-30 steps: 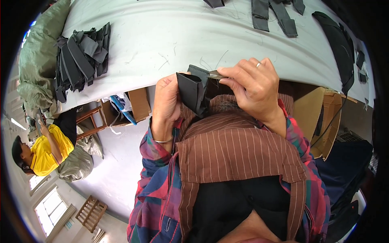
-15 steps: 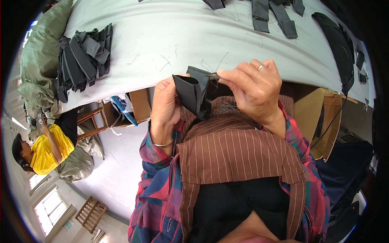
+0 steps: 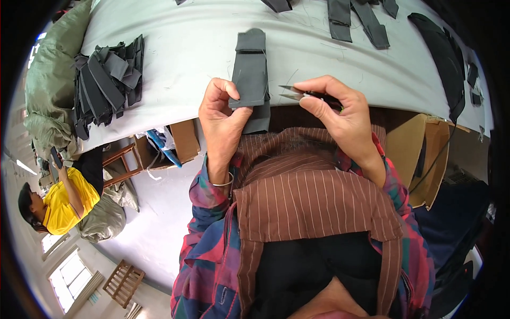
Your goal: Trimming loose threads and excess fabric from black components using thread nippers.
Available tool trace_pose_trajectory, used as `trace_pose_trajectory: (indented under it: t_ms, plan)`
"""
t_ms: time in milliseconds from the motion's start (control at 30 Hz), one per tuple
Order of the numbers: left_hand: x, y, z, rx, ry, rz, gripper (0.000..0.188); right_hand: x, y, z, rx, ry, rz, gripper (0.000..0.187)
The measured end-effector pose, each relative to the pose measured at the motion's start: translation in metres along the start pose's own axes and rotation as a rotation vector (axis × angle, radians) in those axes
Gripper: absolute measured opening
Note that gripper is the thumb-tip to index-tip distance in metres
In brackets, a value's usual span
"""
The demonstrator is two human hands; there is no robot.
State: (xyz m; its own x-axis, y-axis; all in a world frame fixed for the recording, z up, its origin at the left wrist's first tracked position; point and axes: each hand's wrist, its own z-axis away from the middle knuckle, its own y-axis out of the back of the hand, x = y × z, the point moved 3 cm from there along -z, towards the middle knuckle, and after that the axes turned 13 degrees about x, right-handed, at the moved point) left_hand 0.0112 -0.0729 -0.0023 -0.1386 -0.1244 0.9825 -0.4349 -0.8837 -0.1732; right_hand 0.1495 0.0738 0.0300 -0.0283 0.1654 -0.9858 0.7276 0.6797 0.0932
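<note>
Between thumb and fingers, my left hand (image 3: 223, 109) pinches a dark grey sewn fabric strip (image 3: 249, 74) near its lower end. The strip lies flat over the table's near edge, its rounded far end on the white cloth, and a lower fold hangs towards my lap. Just right of it, my right hand (image 3: 340, 109) is closed around small thread snips (image 3: 308, 94). Their two pointed blades are apart and aim left at the strip, without touching it. Fine loose threads show near the strip's edges.
A pile of dark strips (image 3: 109, 80) lies on the white-covered table (image 3: 186, 48) at left, more strips (image 3: 366, 26) at the far right. A black fabric piece (image 3: 438, 64) rests on the right edge. Cardboard boxes (image 3: 425, 159) stand below. A person in yellow (image 3: 69, 199) sits at left.
The strip, bunched and folded before, is now spread out flat away from me. My right hand has drawn back slightly from it, and the snips' blades now show apart.
</note>
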Motion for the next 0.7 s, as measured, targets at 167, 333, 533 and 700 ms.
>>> trace_pose_trajectory:
  t_ms: [167, 333, 533, 700]
  plan:
    - [-0.006, -0.002, -0.002, 0.001, -0.08, -0.015, 0.027, 0.013, -0.003, 0.001, -0.082, -0.127, 0.01, 0.013]
    - [-0.005, -0.004, -0.001, 0.025, -0.12, -0.044, 0.027, 0.02, -0.011, -0.003, -0.12, -0.161, -0.005, 0.013]
    - [-0.01, -0.002, 0.0, 0.035, -0.115, -0.039, 0.027, 0.029, -0.015, -0.003, -0.114, -0.307, -0.193, 0.013]
    - [-0.011, -0.003, 0.0, 0.043, -0.122, -0.054, 0.027, 0.027, -0.015, -0.004, -0.114, -0.246, -0.153, 0.013]
